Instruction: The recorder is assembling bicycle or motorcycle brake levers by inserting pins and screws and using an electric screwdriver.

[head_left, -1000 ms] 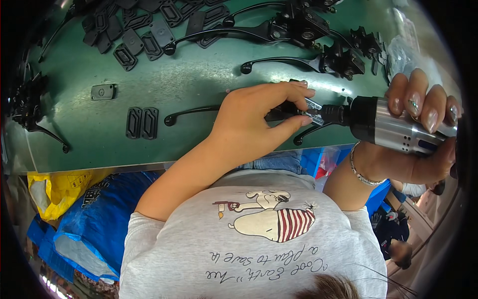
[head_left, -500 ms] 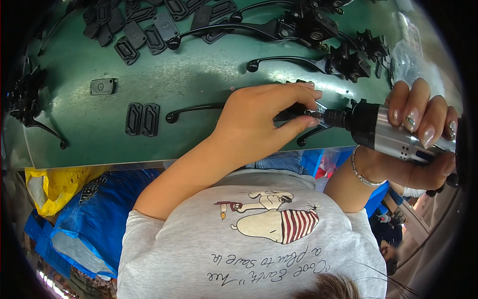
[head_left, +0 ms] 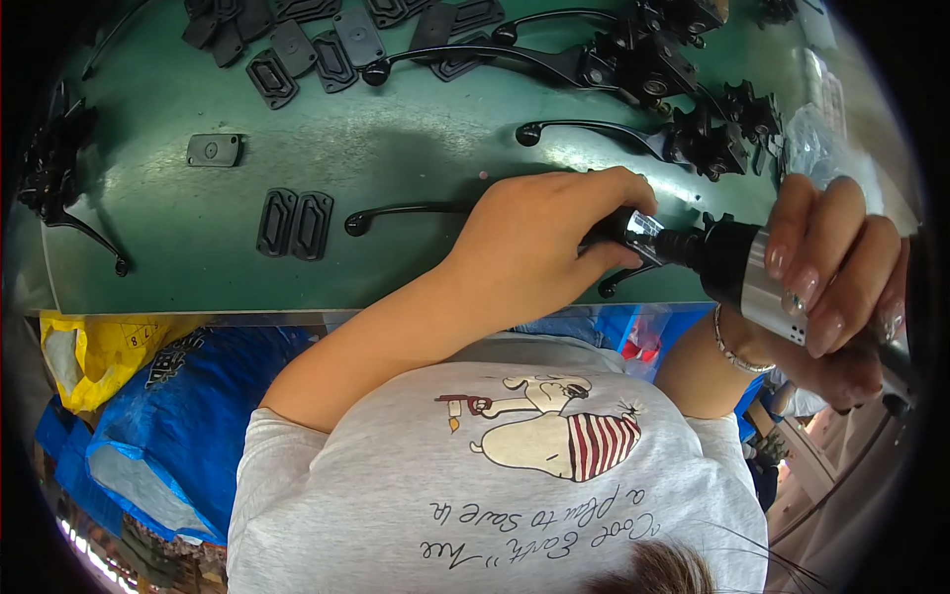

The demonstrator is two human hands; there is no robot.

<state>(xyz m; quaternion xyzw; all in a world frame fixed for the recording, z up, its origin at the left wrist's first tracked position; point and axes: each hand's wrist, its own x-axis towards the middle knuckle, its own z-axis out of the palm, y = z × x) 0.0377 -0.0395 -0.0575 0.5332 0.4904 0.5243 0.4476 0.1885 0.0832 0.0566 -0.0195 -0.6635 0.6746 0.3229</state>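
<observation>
Right hand (head_left: 836,282) wrapped tight round a silver-and-black power screwdriver (head_left: 752,272), its tip aimed left. Left hand (head_left: 539,243) curled closed over a black lever assembly (head_left: 396,212) at the green worktop's (head_left: 416,148) near edge. Beyond: two black oblong covers (head_left: 294,224), further levers (head_left: 594,139), scattered cover plates (head_left: 297,45).

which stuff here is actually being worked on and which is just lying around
In use:
left hand gripping a black lever
right hand holding the power screwdriver

Lying about:
pair of black cover plates
single plate
spare levers
yellow bag
</observation>
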